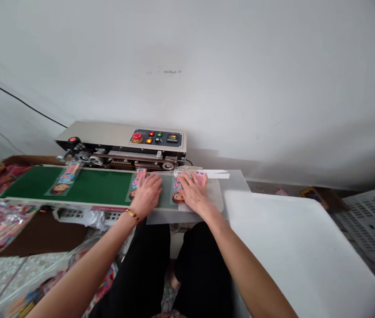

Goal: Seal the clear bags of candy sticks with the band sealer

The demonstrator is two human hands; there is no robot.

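Observation:
My left hand [148, 191], a bead bracelet at its wrist, is over the green conveyor belt [99, 184] with its fingers stretched out and slightly blurred. It partly covers a clear plastic packet [132, 194] with a printed cartoon face. Fingers spread, my right hand [194, 191] lies on a second such packet [177, 197] at the belt's right end. Farther left, a third packet [62, 182] lies on the belt with its top edge at the band sealing machine [108, 132]. Whether either hand pinches a packet's edge cannot be made out.
The sealer's control panel [157, 138] has lit buttons and a red stop knob. A white table surface [283, 238] is at my right, beyond it a white plastic crate [371, 225]. Cardboard boxes [51, 232] and bags of colourful packets [0, 223] stand at the left.

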